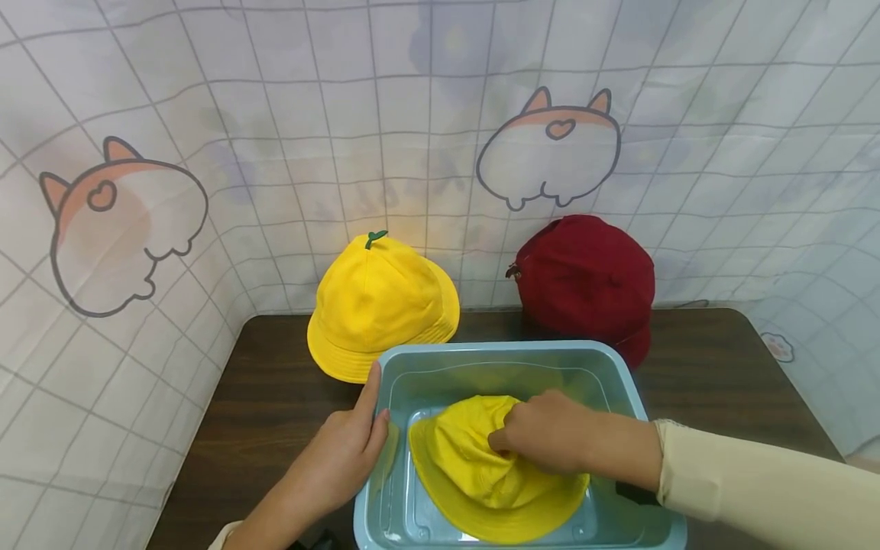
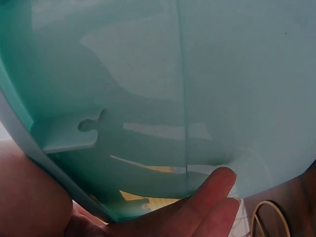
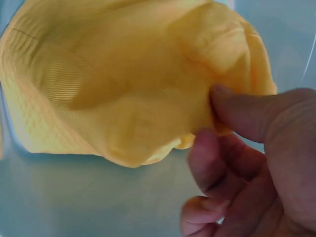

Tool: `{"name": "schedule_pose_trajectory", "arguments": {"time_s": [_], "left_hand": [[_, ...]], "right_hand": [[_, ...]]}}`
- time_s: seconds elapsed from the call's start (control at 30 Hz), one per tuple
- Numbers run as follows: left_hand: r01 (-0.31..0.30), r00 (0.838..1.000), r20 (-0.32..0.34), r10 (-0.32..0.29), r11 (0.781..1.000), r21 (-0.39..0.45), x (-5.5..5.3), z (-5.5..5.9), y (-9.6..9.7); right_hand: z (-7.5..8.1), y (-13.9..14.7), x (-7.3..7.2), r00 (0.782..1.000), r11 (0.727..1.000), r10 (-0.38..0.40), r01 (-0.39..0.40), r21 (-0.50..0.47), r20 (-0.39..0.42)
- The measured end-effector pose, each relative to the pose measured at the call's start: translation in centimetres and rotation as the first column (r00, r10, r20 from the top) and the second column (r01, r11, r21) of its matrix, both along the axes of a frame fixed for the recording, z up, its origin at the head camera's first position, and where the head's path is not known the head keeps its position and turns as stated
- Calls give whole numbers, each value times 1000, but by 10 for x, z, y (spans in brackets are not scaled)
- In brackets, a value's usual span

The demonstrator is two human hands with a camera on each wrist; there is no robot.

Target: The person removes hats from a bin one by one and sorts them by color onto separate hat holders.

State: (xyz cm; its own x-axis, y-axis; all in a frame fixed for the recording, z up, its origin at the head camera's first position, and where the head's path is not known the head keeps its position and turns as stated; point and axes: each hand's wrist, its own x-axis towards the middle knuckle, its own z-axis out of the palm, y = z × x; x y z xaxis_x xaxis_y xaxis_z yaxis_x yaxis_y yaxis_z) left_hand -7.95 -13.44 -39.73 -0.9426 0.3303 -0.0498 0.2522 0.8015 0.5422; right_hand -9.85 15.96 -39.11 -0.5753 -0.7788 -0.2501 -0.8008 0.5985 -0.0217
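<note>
A light blue plastic basin (image 1: 491,348) stands at the front of the table, with a yellow bucket hat (image 1: 467,466) lying crown up inside it. My left hand (image 1: 337,454) grips the basin's left rim, thumb on top. In the left wrist view its fingers (image 2: 210,205) press against the outer wall (image 2: 237,103). Reaching in from the right, my right hand (image 1: 550,431) pinches the crown of the hat. The right wrist view shows the cloth (image 3: 128,94) between thumb and curled fingers.
Behind the basin, a second yellow bucket hat (image 1: 378,305) with a green sprout stands at the left. A dark red cap (image 1: 587,279) sits at the back right. The dark wooden table (image 1: 227,412) meets a grid-patterned curtain (image 1: 426,153) at the back.
</note>
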Motion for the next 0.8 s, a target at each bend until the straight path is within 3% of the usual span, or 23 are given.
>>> {"name": "schedule_pose_trajectory", "arguments": {"time_s": [0.17, 0.53, 0.8], "left_hand": [[1, 1000, 6, -1, 1000, 12, 0, 0, -1], [-4, 1000, 5, 4, 1000, 16, 0, 1, 0], [-13, 1000, 24, 12, 1000, 28, 0, -1, 1]], "right_hand": [[4, 1, -3, 1000, 999, -1, 0, -47, -31], [29, 2, -2, 983, 984, -51, 20, -177, -176], [46, 2, 3, 972, 984, -61, 21, -178, -225]]}}
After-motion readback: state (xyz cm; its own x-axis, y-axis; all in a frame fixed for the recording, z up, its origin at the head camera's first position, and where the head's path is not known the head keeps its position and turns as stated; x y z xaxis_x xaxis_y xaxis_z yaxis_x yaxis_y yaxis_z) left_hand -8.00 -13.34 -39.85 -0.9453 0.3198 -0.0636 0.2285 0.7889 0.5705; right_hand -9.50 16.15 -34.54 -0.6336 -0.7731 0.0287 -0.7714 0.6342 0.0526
